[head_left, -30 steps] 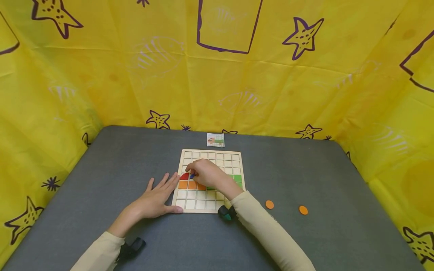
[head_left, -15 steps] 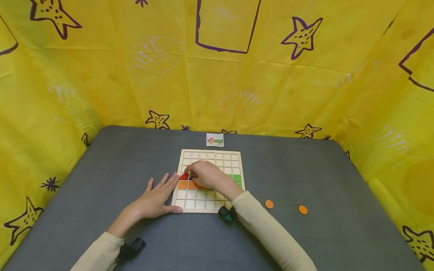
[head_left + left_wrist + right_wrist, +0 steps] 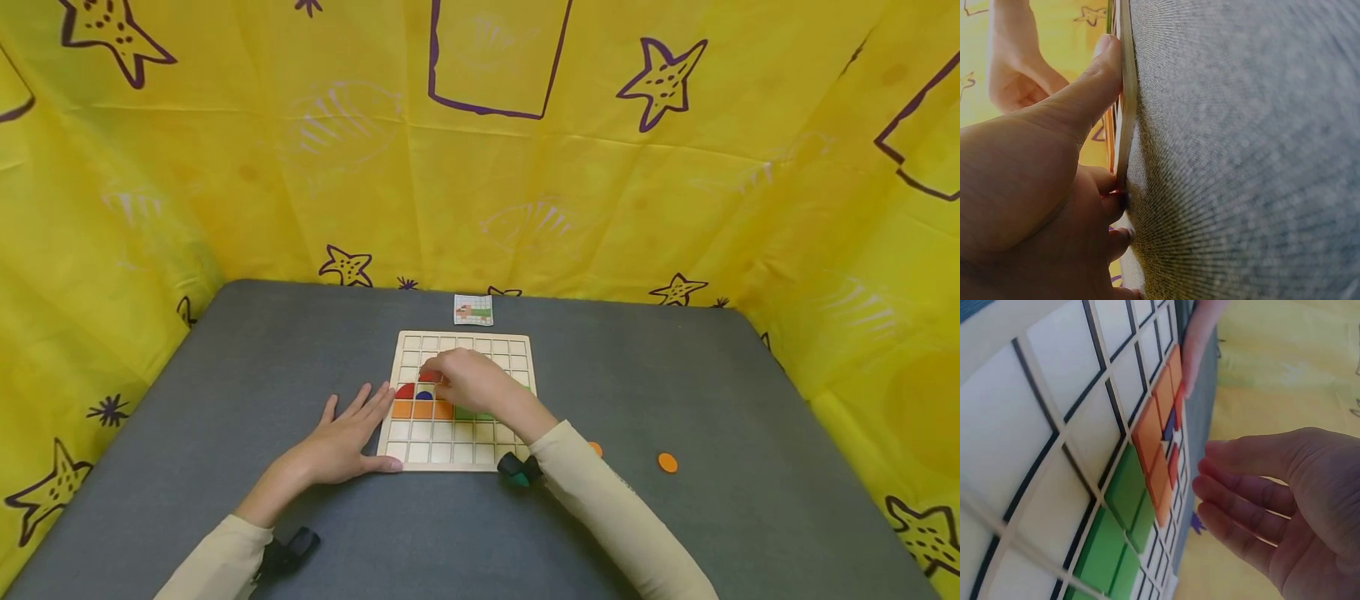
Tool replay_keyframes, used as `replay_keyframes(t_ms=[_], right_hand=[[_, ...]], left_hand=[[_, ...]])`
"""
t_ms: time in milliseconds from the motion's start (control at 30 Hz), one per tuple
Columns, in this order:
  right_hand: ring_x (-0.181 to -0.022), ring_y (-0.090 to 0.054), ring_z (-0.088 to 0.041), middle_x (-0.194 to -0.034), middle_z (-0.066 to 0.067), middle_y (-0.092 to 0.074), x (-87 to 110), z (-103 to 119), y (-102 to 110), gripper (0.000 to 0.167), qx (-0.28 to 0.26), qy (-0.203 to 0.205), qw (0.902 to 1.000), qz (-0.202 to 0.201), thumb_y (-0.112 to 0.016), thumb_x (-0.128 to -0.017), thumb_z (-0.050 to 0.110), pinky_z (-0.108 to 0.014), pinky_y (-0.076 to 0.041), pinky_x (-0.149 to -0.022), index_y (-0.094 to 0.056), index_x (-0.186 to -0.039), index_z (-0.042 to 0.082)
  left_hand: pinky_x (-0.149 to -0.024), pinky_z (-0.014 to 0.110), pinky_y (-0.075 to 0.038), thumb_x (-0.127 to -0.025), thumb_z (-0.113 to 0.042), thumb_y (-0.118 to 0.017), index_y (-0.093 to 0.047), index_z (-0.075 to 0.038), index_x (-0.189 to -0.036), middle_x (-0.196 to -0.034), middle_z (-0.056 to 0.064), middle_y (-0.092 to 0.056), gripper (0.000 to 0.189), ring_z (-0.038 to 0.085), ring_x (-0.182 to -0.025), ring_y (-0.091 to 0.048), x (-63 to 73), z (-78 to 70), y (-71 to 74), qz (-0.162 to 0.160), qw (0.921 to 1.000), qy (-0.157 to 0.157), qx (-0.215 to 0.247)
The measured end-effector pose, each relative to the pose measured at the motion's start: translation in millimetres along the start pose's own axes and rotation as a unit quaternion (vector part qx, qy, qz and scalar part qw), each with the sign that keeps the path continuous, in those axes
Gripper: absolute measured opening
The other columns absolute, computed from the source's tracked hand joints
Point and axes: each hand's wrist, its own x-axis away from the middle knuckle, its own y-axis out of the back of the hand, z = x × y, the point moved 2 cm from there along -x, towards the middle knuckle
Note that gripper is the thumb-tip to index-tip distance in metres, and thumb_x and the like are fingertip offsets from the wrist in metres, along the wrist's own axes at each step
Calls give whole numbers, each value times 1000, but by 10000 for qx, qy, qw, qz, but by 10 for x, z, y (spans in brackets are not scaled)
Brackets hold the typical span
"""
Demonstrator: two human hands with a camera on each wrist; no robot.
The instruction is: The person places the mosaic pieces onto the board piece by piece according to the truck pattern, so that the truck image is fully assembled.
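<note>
A wooden grid board [image 3: 420, 454] lies on the table. My left hand [image 3: 341, 442] lies spread at its left side, with the thumb on the near left corner and the fingertips by the left edge. Over the board's middle hovers my right hand [image 3: 480, 387]. In the right wrist view its fingers are loosely bent, with nothing between them. Below its fingertips are a blue half-round piece [image 3: 424, 396] and a red piece [image 3: 429, 377]; another red piece [image 3: 405, 391] sits to their left. Orange squares [image 3: 402, 409] and green squares [image 3: 1125, 487] fill nearby cells. The right hand covers part of the grid.
Behind the board lies a small picture card [image 3: 473, 310]. Two orange discs are on the table to the right: one [image 3: 667, 462] in full sight, the other [image 3: 595, 448] partly behind the right sleeve. A yellow curtain [image 3: 480, 167] surrounds the grey table [image 3: 637, 367].
My right hand has let go of the blue half-round piece, which now shows in its cell, and has shifted slightly right. The left hand stays in place.
</note>
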Motion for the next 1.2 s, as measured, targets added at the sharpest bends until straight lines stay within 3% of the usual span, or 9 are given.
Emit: replay_keyframes(t_ms=[200,567,933,1200], right_hand=[[-85,-63,-13,-100,-3,-72,144,-49,66,29,-150,-6,9999,-47,-69,-92,11,-27,-52,-78,-70,-121,9],[-86,-63,-13,-98,-1,-71,477,-116,99,28,-56,24,9999,-116,-69,-90,8,-29,-52,-78,-70,-118,7],[-88,-64,-14,-101,-3,-72,771,-321,109,28,-597,-72,9978,-267,-71,-89,7,-31,-53,-81,-70,-117,6],[-86,-64,-16,-100,-4,-71,1048,-468,137,28,-449,-101,9977,-490,-73,-86,6,-32,-53,-77,-70,-114,4]], left_hand=[[-107,73,4,-79,-62,-70,-16,-5,-157,-162,18,-15,110,45,-147,-7,-20,19,-16,45,9999,115,-26],[-107,72,5,-79,-62,-70,-16,-5,-157,-162,18,-15,110,44,-147,-7,-8,9,-5,45,9999,143,-30],[-107,72,4,-79,-60,-71,-17,-4,-156,-162,18,-16,110,44,-147,-8,16,13,-34,-48,10000,59,41],[-108,72,4,-78,-60,-72,-17,-5,-157,-162,17,-16,110,44,-147,-8,11,25,-31,-98,9999,61,3]])
